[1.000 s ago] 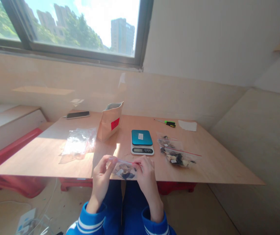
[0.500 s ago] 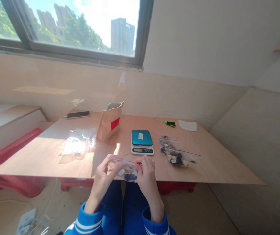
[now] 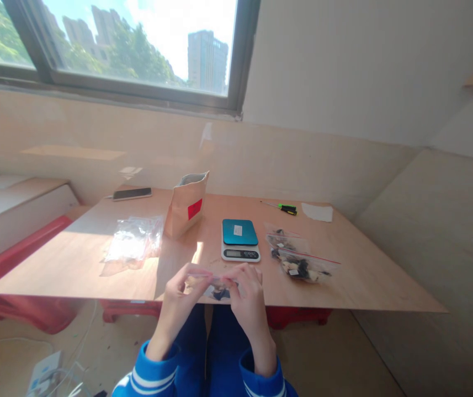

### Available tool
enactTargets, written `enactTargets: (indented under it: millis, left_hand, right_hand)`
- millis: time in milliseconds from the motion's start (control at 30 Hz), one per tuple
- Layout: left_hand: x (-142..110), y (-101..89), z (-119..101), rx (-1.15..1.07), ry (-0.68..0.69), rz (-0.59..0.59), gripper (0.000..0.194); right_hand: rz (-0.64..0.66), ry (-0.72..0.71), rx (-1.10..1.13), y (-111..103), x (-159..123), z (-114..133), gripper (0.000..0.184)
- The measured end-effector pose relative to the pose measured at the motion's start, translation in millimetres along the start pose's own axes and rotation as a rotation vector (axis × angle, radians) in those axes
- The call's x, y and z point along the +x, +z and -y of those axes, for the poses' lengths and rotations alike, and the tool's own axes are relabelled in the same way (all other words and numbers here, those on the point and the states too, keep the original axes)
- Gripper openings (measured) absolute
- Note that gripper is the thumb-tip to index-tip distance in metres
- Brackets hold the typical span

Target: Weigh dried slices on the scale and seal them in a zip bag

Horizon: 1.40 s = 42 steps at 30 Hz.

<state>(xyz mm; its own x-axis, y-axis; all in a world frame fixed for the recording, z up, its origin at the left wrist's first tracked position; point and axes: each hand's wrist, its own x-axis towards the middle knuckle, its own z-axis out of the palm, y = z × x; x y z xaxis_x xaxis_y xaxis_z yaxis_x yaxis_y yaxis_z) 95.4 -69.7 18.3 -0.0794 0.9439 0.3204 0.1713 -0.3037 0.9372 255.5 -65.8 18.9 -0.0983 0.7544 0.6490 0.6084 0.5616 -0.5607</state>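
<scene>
Both my hands hold one small clear zip bag [image 3: 218, 286] with dark and pale pieces inside, at the near edge of the wooden table [image 3: 364, 275]. My left hand [image 3: 182, 295] pinches the bag's left end, fingers closed. My right hand [image 3: 246, 295] pinches its right end, fingers closed. The bag is tipped nearly flat, so only a narrow strip of it shows between my fingers. A teal-topped kitchen scale [image 3: 240, 239] stands just beyond my hands.
Filled zip bags [image 3: 298, 258] lie right of the scale. A pile of empty clear bags [image 3: 133, 240] and an open brown paper pouch [image 3: 186, 203] sit to the left. A phone [image 3: 131, 193], a green screwdriver [image 3: 286, 208] and a white paper [image 3: 317, 212] lie at the back.
The bag has tilted from hanging upright to nearly flat, and my left fingers have closed over its left end. My hands stay at the same spot.
</scene>
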Motion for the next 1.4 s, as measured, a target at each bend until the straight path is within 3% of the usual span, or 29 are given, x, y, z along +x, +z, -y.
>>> enactTargets:
  millis: [333, 567, 667, 867, 1000, 1300, 1400]
  left_hand:
    - [0, 2.6, 0, 0.037, 0.038, 0.008, 0.012]
    - [0, -1.7, -6, -0.007, -0.075, -0.079, 0.018]
    - [0, -4.5, -7, -0.046, -0.112, -0.118, 0.019]
    - [0, -8.7, -10, -0.043, -0.063, -0.036, 0.026]
    - [-1, -9.6, -11, -0.061, -0.081, -0.042, 0.030]
    - [0, -14.1, 2, -0.084, -0.041, -0.164, 0.031]
    - [-1, -16.2, 5, -0.107, -0.046, -0.191, 0.031]
  right_hand:
    - [-0.064, 0.021, -0.029, 1, -2, -1, 0.020]
    - [0.015, 0.013, 0.011, -1, 1, -7, 0.003]
    - [-0.007, -0.012, -0.029, -3, 0, -12, 0.007]
    - [-0.086, -0.017, -0.001, -5, 0, -11, 0.020]
    - [-0.098, -0.021, 0.002, -6, 1, -10, 0.022]
    - [0.094, 0.123, 0.163, -4, -1, -16, 0.011]
    - [0.096, 0.192, 0.213, -6, -1, -15, 0.010]
